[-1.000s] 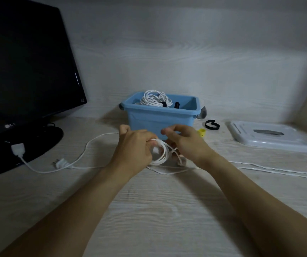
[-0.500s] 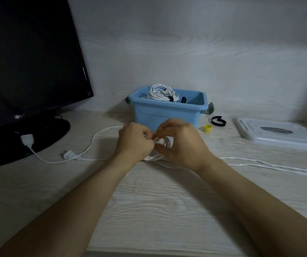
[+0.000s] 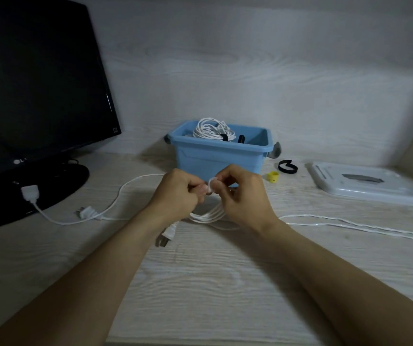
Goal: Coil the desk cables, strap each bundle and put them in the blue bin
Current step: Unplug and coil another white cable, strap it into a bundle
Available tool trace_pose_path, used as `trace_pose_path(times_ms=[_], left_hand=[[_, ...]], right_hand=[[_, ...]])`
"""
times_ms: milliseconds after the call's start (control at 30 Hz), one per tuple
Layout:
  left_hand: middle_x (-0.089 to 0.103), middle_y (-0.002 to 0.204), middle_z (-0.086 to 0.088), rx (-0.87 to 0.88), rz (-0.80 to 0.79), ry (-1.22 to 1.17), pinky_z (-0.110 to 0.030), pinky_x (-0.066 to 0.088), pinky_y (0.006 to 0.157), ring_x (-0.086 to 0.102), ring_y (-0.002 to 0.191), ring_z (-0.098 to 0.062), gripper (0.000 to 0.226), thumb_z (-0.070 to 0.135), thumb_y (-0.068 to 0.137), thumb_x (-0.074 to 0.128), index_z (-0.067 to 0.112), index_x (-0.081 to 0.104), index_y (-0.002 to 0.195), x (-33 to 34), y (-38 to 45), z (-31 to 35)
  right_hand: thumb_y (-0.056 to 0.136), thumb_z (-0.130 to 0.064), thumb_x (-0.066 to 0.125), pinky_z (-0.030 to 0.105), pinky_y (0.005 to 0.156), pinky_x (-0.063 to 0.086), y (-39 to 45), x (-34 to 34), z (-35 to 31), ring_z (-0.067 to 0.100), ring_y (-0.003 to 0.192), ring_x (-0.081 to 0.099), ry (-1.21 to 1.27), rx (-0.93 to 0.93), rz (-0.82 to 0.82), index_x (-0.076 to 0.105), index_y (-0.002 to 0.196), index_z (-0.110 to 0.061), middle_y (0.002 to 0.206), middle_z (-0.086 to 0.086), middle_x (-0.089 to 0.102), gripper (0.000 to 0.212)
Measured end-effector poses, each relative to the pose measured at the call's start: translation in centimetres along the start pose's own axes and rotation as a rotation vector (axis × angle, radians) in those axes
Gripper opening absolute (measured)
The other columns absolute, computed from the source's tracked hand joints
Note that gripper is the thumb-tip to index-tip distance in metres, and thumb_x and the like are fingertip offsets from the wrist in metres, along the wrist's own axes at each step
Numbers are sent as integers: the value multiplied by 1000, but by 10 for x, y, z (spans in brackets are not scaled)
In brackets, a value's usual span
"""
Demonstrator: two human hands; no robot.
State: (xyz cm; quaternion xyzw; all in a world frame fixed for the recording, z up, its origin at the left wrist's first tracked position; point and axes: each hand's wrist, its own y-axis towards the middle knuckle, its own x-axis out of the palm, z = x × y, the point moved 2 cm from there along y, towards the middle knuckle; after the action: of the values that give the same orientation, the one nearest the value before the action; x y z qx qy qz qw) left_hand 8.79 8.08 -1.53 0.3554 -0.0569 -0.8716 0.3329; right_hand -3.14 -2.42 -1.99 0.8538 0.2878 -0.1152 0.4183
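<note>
- Left hand [image 3: 178,196] and right hand [image 3: 244,196] both pinch a white cable coil [image 3: 206,214] near the blue bin [image 3: 215,156]; a strapped bundle [image 3: 212,129] lies inside

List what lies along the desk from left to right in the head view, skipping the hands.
Black monitor → white adapter block → blue plastic bin → small yellow ring → black strap loop → flat white lid.

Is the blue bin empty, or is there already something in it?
Not empty. The blue bin holds a coiled white cable with a black strap around it.
</note>
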Motion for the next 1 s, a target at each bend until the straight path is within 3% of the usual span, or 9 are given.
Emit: trace_pose_path(times_ms=[167, 267, 367, 500, 567, 667, 733, 867, 1000], left_hand=[[65, 58, 6, 91, -22, -121, -34, 49, 62, 56, 56, -6, 18, 19, 90, 68, 11, 77, 78, 2, -5, 5], [67, 58, -1, 148, 10, -136, -39, 51, 61, 57, 57, -11, 22, 15, 86, 71, 13, 74, 65, 11, -11, 12], [69, 60, 0, 178, 88, -121, -40, 52, 61, 64, 59, -18, 31, 11, 84, 72, 29, 70, 58, 18, -13, 15], [73, 70, 4, 204, 162, -102, -38, 55, 67, 68, 69, -14, 4, 15, 81, 73, 15, 77, 79, 19, -11, 11], [74, 75, 6, 188, 184, -147, -34, 56, 71, 69, 73, -10, 7, 10, 81, 75, 16, 77, 81, 19, -10, 11], [75, 74, 1, 155, 165, -331, -30, 56, 68, 69, 68, -11, 16, 2, 82, 75, 18, 74, 81, 18, -11, 15], [75, 75, -7, 132, 94, -485, -30, 55, 65, 67, 64, -18, 3, 8, 85, 73, 11, 74, 85, 16, -11, 18], [74, 73, -8, 22, -38, -631, -22, 51, 63, 63, 60, -14, 29, 28, 78, 71, 1, 70, 88, 17, -9, 21], [70, 75, -13, -112, -132, -789, -25, 49, 65, 61, 63, -17, 25, 27, 70, 76, 5, 70, 80, 16, -6, 18]], right_hand=[[83, -13, 77, 20, 61, 51, 3, -4, 2, 4, 62, 61, 153, 179, 58, 72, 78, -11, 71, -3, 72, 8], [81, -4, 74, 22, 55, 49, 6, -2, 1, 7, 54, 57, 239, 267, 90, 69, 77, -10, 68, -1, 68, 9], [83, 0, 72, 24, 47, 48, 8, -2, 3, 12, 50, 57, 367, 381, 99, 66, 84, -3, 69, 6, 65, 7], [90, -21, 72, 28, 54, 51, 8, -4, 5, 15, 54, 60, 384, 482, -18, 65, 81, -1, 67, 8, 65, 22], [96, -28, 64, 23, 54, 49, 8, -5, 1, 12, 51, 60, 338, 488, -98, 66, 78, 0, 59, 5, 65, 33], [101, -16, 56, 19, 46, 47, 9, -6, -7, 7, 44, 58, 398, 399, -93, 63, 90, 0, 54, -2, 63, 21], [101, -11, 54, 18, 45, 46, 10, -11, -12, 6, 43, 56, 411, 340, -71, 60, 98, -5, 56, -2, 62, 9], [101, -8, 53, 20, 47, 46, 11, -18, -14, 10, 44, 55, 438, 289, -94, 51, 112, -9, 56, 3, 62, 11], [104, -8, 45, 25, 55, 48, 7, -18, -12, 12, 52, 58, 474, 241, -142, 50, 115, -7, 57, 2, 65, 12]])
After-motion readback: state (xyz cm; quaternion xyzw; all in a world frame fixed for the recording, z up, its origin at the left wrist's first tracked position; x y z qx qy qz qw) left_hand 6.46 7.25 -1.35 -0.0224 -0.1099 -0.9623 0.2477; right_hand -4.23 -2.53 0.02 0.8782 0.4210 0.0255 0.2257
